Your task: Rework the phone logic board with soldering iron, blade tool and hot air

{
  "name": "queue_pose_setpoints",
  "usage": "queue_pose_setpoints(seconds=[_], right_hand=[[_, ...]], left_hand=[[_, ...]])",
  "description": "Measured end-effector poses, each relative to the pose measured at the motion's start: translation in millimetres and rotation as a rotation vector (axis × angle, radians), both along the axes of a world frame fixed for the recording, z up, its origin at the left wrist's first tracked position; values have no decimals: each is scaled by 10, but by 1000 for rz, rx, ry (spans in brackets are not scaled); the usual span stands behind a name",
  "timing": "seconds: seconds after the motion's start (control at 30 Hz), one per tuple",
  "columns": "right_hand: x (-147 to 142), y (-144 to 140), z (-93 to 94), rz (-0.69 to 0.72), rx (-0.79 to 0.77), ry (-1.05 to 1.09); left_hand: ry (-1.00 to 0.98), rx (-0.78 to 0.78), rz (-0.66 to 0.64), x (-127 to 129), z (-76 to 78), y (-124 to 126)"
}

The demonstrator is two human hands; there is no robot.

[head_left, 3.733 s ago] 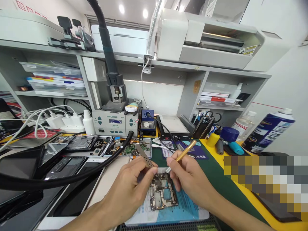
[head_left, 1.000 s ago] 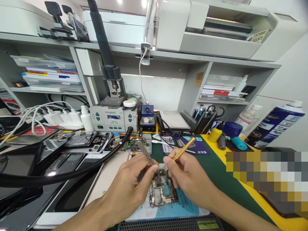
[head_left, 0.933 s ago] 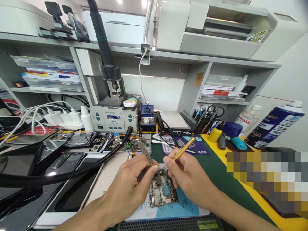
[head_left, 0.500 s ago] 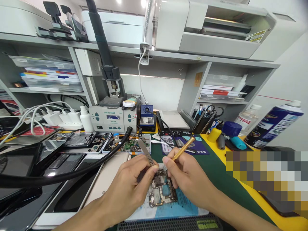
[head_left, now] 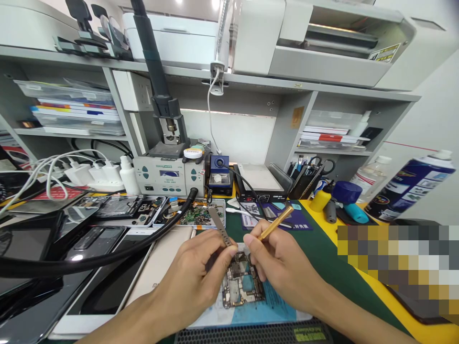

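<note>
Pinching tweezers (head_left: 219, 226) in my left hand (head_left: 193, 279), my right hand (head_left: 278, 265) grips a brass tool (head_left: 274, 224) over the circuit board (head_left: 240, 282).

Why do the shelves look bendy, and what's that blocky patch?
Head view: the wide lens bows the grey shelf near the edges; the blocky patch on the right is blurred on purpose; ceiling lights glare at the top; the small phone circuit board between both hands stays sharp.
</note>
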State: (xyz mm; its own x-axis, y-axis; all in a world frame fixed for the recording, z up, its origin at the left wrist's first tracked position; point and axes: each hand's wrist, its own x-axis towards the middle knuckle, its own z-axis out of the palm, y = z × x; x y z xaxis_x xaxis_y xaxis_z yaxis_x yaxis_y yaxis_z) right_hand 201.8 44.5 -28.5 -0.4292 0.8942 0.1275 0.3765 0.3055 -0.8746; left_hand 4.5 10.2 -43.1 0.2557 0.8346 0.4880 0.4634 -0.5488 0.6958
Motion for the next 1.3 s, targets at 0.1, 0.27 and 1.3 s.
queue_pose_setpoints(seconds=[0.1,0.27,1.3], right_hand=[[-4,6,-1,7,-2,7],[-10,5,-11,4,-5,18],[1,11,-22,13,47,-11]], left_hand=[[-5,-9,2,-1,0,-2],[-3,-8,9,-5,-12,-3],[-18,-1,-12,-13,-35,21]])
